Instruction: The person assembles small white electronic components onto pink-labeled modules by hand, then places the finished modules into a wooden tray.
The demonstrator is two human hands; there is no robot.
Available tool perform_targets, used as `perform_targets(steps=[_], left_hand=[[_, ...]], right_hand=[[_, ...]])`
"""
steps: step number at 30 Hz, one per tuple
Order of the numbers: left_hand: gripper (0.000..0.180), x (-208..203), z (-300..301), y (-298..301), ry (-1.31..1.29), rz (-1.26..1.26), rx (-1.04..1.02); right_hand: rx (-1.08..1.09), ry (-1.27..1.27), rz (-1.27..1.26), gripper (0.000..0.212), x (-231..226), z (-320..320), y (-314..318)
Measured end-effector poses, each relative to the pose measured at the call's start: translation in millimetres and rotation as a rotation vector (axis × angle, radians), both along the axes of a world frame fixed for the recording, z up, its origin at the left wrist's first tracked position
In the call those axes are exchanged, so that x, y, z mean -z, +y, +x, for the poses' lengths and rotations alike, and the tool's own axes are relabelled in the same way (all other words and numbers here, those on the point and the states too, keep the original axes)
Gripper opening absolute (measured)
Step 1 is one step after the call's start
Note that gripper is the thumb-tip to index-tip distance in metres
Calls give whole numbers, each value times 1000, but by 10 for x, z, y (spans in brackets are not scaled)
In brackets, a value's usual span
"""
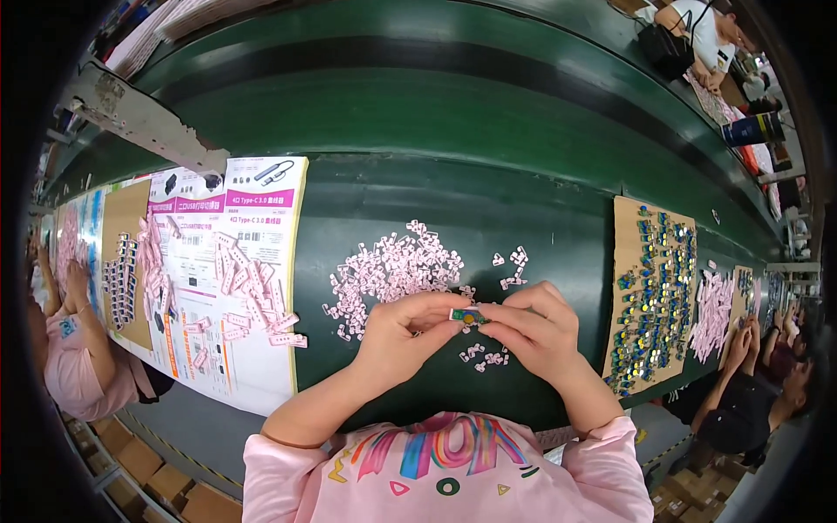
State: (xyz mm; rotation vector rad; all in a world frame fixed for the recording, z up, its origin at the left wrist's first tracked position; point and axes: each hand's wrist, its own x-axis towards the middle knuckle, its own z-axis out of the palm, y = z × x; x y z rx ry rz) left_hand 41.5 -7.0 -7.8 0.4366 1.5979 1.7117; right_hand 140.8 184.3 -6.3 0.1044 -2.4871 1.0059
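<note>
Between my two hands, over the green bench, is a small green circuit board [471,319] with a yellow round part and a pale end piece. My left hand [399,336] pinches its left end between thumb and fingertips. At its right end, my right hand [536,333] closes on it the same way. A loose heap of small pink-and-white plastic pieces [388,277] lies beyond and left of my left hand. A few more such pieces [485,357] lie below the board, and others [514,267] sit just beyond my right hand.
On the right, a cardboard sheet [623,227] bears rows of circuit boards. Left, printed sheets [261,196] carry long pink strips [247,283]. A grey metal bar [144,118] juts over the far left. Co-workers sit on both sides and across the green bench [558,205].
</note>
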Motion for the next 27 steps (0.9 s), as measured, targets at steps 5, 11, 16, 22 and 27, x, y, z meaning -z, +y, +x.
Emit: perform_targets(steps=[5,11,16,22,27], left_hand=[[26,1,3,9,-15,30,-24],[23,58,47,6,32,4,-53],[20,68,-56,2,53,-78,18],[16,61,-369,204,381,-197,109],[20,191,-1719,384,690,-324,-299]], right_hand=[[50,30,134,27,5,0,-4],[33,-90,-261,26,69,-37,-66],[27,-221,-466,27,189,-23,-86],[158,-224,-331,32,135,-144,-88],[231,-137,243,26,147,-282,399]])
